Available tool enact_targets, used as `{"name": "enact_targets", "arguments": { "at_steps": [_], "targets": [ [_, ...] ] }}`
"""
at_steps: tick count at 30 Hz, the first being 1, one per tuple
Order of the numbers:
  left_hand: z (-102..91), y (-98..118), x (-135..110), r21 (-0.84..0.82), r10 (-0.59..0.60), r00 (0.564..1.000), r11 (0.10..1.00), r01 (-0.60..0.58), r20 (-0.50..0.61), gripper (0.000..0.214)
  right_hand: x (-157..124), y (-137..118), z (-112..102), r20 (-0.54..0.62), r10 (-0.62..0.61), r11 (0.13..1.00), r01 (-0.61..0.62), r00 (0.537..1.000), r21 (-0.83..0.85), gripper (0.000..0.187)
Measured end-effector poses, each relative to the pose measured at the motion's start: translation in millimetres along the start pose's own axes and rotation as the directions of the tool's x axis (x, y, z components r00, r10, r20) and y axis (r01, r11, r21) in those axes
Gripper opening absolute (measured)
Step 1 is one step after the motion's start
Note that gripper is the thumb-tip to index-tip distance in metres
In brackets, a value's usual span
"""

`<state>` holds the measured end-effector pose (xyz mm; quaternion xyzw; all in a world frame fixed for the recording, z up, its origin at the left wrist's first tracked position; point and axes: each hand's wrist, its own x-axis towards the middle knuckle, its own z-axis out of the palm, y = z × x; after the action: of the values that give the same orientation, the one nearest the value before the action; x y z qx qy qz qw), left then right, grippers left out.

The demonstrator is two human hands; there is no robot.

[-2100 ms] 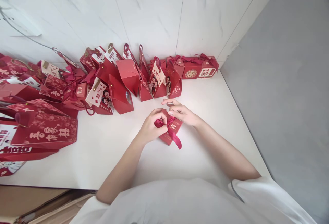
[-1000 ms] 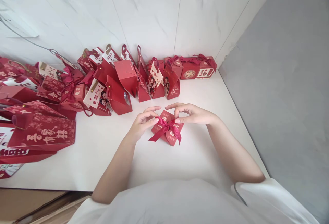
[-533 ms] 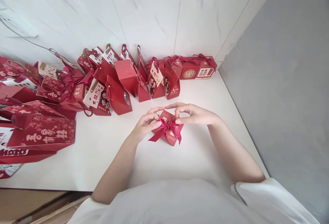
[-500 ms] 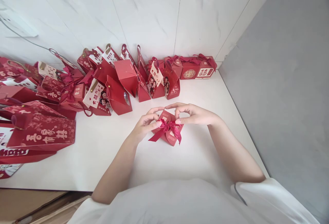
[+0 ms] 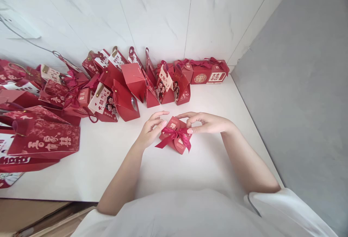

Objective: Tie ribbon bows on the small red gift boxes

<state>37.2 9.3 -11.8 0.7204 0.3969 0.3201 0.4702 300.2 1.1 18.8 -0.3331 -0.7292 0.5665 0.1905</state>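
Note:
A small red gift box [image 5: 179, 145] with gold print and rounded top flaps sits in front of me on the white table. A dark red satin ribbon [image 5: 175, 134] is tied in a bow across its top, with two tails hanging over the near side. My right hand [image 5: 208, 122] pinches the bow's right loop between thumb and fingertips, while one finger reaches along the box's far edge. Just off the bow's left loop is my left hand [image 5: 150, 130], its fingers apart and its thumb close to the ribbon.
Several red gift boxes with handles crowd the left, among them a large patterned box [image 5: 46, 135]. A row of them runs along the marbled wall [image 5: 160, 8] to a long box [image 5: 209, 74]. A grey panel [image 5: 299, 95] borders the white table [image 5: 108, 164] on the right.
My left hand has moved left, off the bow, and its fingers have spread. The bow's left loop and tail have shifted slightly left. My right hand stays nearly in place.

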Motion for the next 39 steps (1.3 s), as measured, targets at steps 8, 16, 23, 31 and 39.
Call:
{"name": "enact_targets", "arguments": {
  "at_steps": [8, 16, 23, 31, 39],
  "targets": [
    [4.5, 2, 0, 0.108, 0.096, 0.981, 0.991, -0.078, -0.169, 0.029, 3, -3, 6, -0.217, -0.069, 0.997, 0.060, 0.974, -0.045, 0.025],
    [0.1, -3, 1, -0.037, -0.012, 0.995, 0.999, 0.008, -0.101, 0.028, 9, -6, 17, -0.520, -0.250, 0.941, 0.078, 0.817, -0.331, 0.017],
    [12.5, -1, 2, -0.004, -0.028, 0.984, 1.000, 0.028, -0.174, 0.026, -1, -30, 40, -0.445, 0.031, 0.891, -0.227, 0.895, -0.394, 0.026],
    [16.7, -5, 2, -0.093, -0.088, 0.984, 0.993, 0.074, -0.155, 0.029, 12, -19, 42, -0.242, 0.209, 0.960, -0.247, 0.947, -0.135, 0.021],
    [21.6, -6, 3, -0.020, -0.032, 0.984, 0.999, 0.029, -0.174, 0.025, 8, -20, 31, -0.157, 0.205, 0.965, -0.226, 0.966, -0.130, 0.019]
  ]
}}
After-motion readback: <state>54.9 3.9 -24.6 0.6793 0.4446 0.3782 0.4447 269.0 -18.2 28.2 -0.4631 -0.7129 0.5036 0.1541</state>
